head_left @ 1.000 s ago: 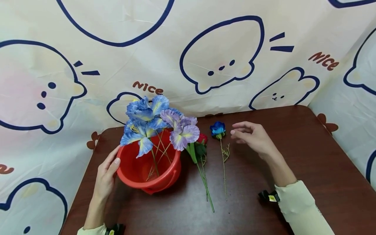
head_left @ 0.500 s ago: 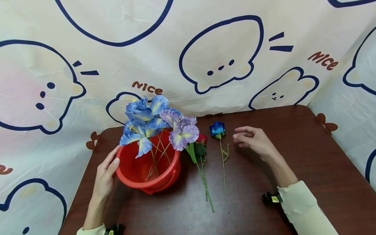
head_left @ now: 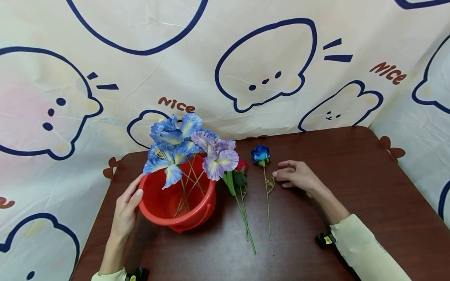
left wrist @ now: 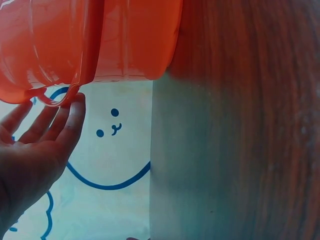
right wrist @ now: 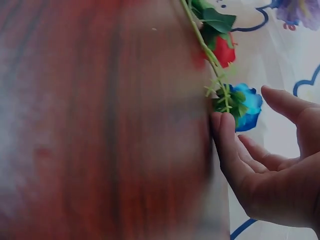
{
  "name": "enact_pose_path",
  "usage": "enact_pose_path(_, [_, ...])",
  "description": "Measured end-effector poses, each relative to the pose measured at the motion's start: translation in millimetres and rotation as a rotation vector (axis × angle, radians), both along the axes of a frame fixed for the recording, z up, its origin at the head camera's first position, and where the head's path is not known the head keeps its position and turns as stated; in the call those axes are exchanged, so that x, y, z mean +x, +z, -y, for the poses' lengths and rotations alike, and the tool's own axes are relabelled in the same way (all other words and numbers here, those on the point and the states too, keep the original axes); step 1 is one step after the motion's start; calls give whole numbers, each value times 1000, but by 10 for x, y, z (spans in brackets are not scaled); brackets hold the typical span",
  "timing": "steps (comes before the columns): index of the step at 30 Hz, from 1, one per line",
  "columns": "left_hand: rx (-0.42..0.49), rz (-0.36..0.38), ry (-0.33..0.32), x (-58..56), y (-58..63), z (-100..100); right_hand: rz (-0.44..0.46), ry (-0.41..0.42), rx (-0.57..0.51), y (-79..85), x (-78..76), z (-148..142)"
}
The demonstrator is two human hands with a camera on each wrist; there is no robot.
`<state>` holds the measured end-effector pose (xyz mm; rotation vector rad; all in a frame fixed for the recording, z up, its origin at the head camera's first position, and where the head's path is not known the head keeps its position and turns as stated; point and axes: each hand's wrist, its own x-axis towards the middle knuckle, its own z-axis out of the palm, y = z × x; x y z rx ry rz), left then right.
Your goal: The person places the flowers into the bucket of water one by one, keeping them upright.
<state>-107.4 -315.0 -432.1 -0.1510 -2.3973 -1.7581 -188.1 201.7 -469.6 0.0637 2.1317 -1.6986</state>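
My left hand (head_left: 124, 212) holds the left rim of a red plastic bucket (head_left: 158, 197), thumb over the edge. In the left wrist view its fingertips meet the rim of the bucket (left wrist: 135, 40). Several artificial blue irises (head_left: 166, 134) and a purple iris (head_left: 221, 160) stand in the bucket, stems crossing inside. My right hand (head_left: 297, 177), fingers relaxed and apart, hovers just right of a blue rose (head_left: 260, 155) lying on the table. In the right wrist view the fingertips overlap the green leaves below the blue rose (right wrist: 247, 107), with nothing gripped.
Between bucket and blue rose lies a red rose (head_left: 243, 164), partly hidden by the purple iris. A green stem with a long leaf (head_left: 229, 182) crosses its stem. The brown table (head_left: 351, 175) ends at a printed white cloth (head_left: 260, 97) behind and at both sides.
My right hand first drew slightly back right, then came toward me and left, to beside the blue rose's stem. The left hand, bucket and flowers stay put.
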Motion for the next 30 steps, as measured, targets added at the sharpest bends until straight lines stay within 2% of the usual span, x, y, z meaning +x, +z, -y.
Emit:
enact_pose_path(7, [3, -4, 2, 8, -5, 12, 37, -3, 70, -33, -6, 162])
enact_pose_path(12, [18, 1, -6, 11, -8, 3, 37, -11, 188, -8, 37, 291])
enact_pose_path(16, [21, -6, -11, -3, -9, -10, 4, 5, 299, 34, 101, 321])
enact_pose_path(20, [12, -14, -1, -24, 1, -16, -29, 19, 344, 45, 142, 363])
enact_pose_path(30, [5, 7, 6, -3, -4, -8, -90, 6, 432, 0, 83, 600])
